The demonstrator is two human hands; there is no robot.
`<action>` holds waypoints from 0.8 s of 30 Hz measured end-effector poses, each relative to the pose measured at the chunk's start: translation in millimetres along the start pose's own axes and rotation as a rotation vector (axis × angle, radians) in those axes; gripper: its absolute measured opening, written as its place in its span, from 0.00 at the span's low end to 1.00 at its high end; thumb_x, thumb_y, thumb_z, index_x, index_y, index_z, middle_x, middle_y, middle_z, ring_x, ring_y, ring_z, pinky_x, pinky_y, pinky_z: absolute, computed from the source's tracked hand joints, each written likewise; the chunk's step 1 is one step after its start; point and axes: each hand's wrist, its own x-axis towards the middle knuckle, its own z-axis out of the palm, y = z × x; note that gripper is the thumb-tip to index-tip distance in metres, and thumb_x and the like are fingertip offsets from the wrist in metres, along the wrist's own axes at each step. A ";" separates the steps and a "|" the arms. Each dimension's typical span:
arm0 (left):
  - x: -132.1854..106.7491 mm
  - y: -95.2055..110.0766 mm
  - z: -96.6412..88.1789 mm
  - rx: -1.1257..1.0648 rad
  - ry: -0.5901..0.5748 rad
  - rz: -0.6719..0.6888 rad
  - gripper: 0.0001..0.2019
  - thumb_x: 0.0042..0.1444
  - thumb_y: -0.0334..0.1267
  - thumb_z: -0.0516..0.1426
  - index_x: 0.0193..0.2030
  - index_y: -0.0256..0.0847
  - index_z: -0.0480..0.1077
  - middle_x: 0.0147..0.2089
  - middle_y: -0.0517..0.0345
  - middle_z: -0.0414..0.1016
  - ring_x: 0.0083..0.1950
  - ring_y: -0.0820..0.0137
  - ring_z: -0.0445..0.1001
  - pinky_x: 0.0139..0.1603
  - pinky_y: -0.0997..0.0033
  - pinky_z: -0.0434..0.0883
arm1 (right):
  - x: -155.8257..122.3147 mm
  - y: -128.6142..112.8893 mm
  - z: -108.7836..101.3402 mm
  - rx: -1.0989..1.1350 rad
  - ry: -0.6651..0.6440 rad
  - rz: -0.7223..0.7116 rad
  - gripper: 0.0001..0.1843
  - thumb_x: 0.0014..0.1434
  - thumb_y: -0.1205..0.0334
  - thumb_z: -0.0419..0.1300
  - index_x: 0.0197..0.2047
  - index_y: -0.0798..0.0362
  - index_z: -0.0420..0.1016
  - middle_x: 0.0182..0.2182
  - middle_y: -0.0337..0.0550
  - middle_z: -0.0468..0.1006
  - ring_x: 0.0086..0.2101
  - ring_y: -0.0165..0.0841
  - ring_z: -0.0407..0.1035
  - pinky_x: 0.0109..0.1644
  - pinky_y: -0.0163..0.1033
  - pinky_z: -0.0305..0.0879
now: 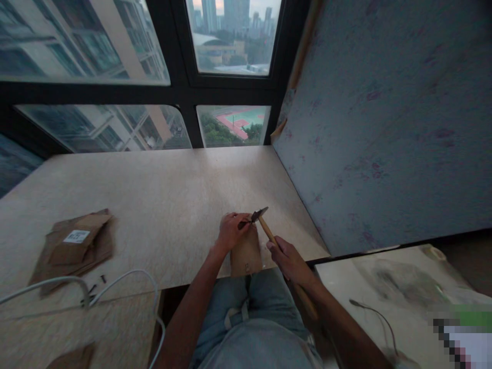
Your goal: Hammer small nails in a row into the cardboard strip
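My right hand (284, 256) is closed around the wooden handle of a hammer (268, 229). The hammer's dark metal head is at the far end of a flat brown board (246, 256), close to my left fingertips. My left hand (231, 229) rests at the board's far end with its fingers pinched together. A small dark piece shows at those fingertips, too small to name. The board lies on the pale tabletop by its front edge, just before my lap. Whether the hammer head touches the dark piece, I cannot tell.
Brown paper packets (77, 243) with a white label lie stacked at the left. Several small dark screws (103, 279) and a white cable (142, 271) are near them. A patterned wall panel (376, 128) bounds the right; windows stand behind. A lower white surface (369, 287) holds a thin cable.
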 end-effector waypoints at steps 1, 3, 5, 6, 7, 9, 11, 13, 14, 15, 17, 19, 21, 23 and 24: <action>0.0 -0.3 0.2 0.000 -0.004 -0.004 0.15 0.55 0.33 0.62 0.49 0.47 0.76 0.38 0.56 0.83 0.41 0.61 0.77 0.46 0.59 0.71 | -0.8 0.8 0.6 -0.002 -0.002 -0.006 0.18 0.68 0.46 0.48 0.31 0.49 0.60 0.22 0.32 0.63 0.22 0.30 0.59 0.26 0.34 0.53; 0.1 -0.9 0.7 0.012 -0.010 -0.019 0.14 0.54 0.33 0.62 0.49 0.46 0.76 0.38 0.55 0.83 0.41 0.61 0.77 0.46 0.59 0.71 | -1.9 0.4 0.8 -0.002 -0.005 -0.029 0.18 0.68 0.45 0.48 0.32 0.49 0.61 0.21 0.32 0.63 0.23 0.30 0.59 0.26 0.34 0.54; 0.3 -1.0 1.2 0.038 -0.013 -0.036 0.14 0.54 0.33 0.63 0.48 0.45 0.77 0.39 0.53 0.83 0.41 0.61 0.77 0.46 0.58 0.71 | -1.7 -1.5 0.2 -0.015 -0.009 -0.056 0.18 0.68 0.46 0.47 0.33 0.49 0.61 0.22 0.32 0.64 0.23 0.30 0.60 0.27 0.34 0.54; 0.5 -1.0 1.3 0.052 -0.014 -0.042 0.13 0.53 0.33 0.63 0.47 0.44 0.77 0.39 0.52 0.82 0.41 0.60 0.77 0.46 0.58 0.71 | -1.0 -2.3 -0.2 -0.029 -0.012 -0.063 0.18 0.68 0.46 0.47 0.33 0.49 0.61 0.22 0.32 0.64 0.23 0.30 0.61 0.28 0.34 0.55; 0.6 -0.8 1.3 0.061 -0.013 -0.044 0.13 0.53 0.33 0.63 0.47 0.44 0.77 0.39 0.52 0.82 0.41 0.60 0.77 0.45 0.58 0.71 | 0.0 -2.7 -0.6 -0.047 -0.016 -0.067 0.18 0.68 0.46 0.47 0.33 0.49 0.61 0.22 0.32 0.64 0.23 0.30 0.61 0.28 0.35 0.55; 0.9 -0.5 1.1 0.063 -0.013 -0.041 0.13 0.53 0.33 0.63 0.47 0.44 0.77 0.39 0.52 0.82 0.41 0.60 0.77 0.45 0.58 0.72 | 1.8 -2.8 -1.1 -0.077 -0.026 -0.064 0.18 0.68 0.46 0.48 0.31 0.49 0.61 0.21 0.32 0.64 0.23 0.30 0.61 0.27 0.34 0.54; 0.9 -0.3 0.9 0.049 -0.012 -0.040 0.14 0.53 0.32 0.63 0.47 0.45 0.77 0.39 0.53 0.82 0.41 0.61 0.77 0.46 0.58 0.72 | 2.2 -2.5 -1.6 -0.056 -0.033 -0.059 0.19 0.68 0.46 0.49 0.31 0.49 0.61 0.21 0.32 0.64 0.23 0.30 0.60 0.26 0.34 0.54; 0.6 -0.3 1.0 0.036 -0.013 -0.042 0.13 0.54 0.33 0.63 0.47 0.45 0.77 0.39 0.53 0.82 0.41 0.61 0.77 0.46 0.58 0.72 | 0.7 -3.1 -2.1 0.005 -0.023 -0.060 0.19 0.68 0.46 0.48 0.31 0.49 0.61 0.21 0.31 0.63 0.22 0.29 0.59 0.24 0.33 0.54; 0.4 -0.3 1.1 0.032 -0.013 -0.043 0.13 0.54 0.33 0.63 0.47 0.45 0.77 0.40 0.53 0.82 0.41 0.61 0.77 0.46 0.58 0.72 | -0.5 -3.8 -2.3 0.039 -0.012 -0.057 0.19 0.68 0.45 0.48 0.32 0.49 0.61 0.21 0.31 0.63 0.21 0.28 0.59 0.23 0.32 0.54; 0.2 -0.3 1.2 0.029 -0.011 -0.043 0.13 0.54 0.33 0.62 0.47 0.45 0.77 0.40 0.53 0.82 0.41 0.61 0.77 0.46 0.58 0.72 | -1.7 -4.7 -2.5 0.070 0.003 -0.049 0.19 0.68 0.45 0.48 0.32 0.49 0.61 0.21 0.31 0.63 0.20 0.27 0.58 0.21 0.32 0.53; -0.1 -0.2 1.3 0.024 -0.003 -0.036 0.14 0.54 0.32 0.62 0.48 0.46 0.77 0.40 0.54 0.83 0.42 0.61 0.77 0.46 0.58 0.72 | -4.2 -6.3 -2.5 0.127 0.025 -0.011 0.19 0.67 0.44 0.49 0.32 0.49 0.61 0.20 0.29 0.61 0.16 0.25 0.55 0.17 0.31 0.50; -0.2 0.3 0.7 0.014 -0.001 -0.027 0.15 0.55 0.32 0.61 0.50 0.47 0.76 0.40 0.56 0.83 0.42 0.61 0.77 0.46 0.58 0.71 | -6.6 -6.7 -2.0 0.196 0.032 0.039 0.19 0.67 0.43 0.50 0.32 0.49 0.61 0.19 0.27 0.60 0.13 0.23 0.51 0.14 0.30 0.47; -0.4 1.1 -0.7 -0.003 -0.003 -0.023 0.17 0.54 0.32 0.61 0.51 0.47 0.75 0.39 0.57 0.83 0.42 0.61 0.77 0.47 0.57 0.71 | -9.1 -5.0 -0.9 0.271 0.039 0.079 0.18 0.65 0.43 0.51 0.33 0.48 0.61 0.18 0.26 0.59 0.11 0.22 0.49 0.11 0.29 0.46; -0.6 1.9 -2.3 -0.023 -0.006 -0.023 0.18 0.54 0.32 0.61 0.52 0.48 0.74 0.38 0.58 0.83 0.43 0.61 0.77 0.47 0.57 0.71 | -12.3 -1.5 0.5 0.323 0.049 0.103 0.18 0.64 0.42 0.52 0.33 0.48 0.60 0.17 0.24 0.58 0.10 0.22 0.48 0.10 0.28 0.45; -0.8 2.3 -3.0 -0.029 -0.009 -0.020 0.18 0.54 0.32 0.61 0.52 0.48 0.74 0.39 0.58 0.83 0.43 0.61 0.77 0.47 0.57 0.71 | -14.1 0.9 1.5 0.336 0.055 0.110 0.18 0.64 0.42 0.52 0.33 0.48 0.60 0.16 0.24 0.58 0.09 0.22 0.47 0.09 0.28 0.44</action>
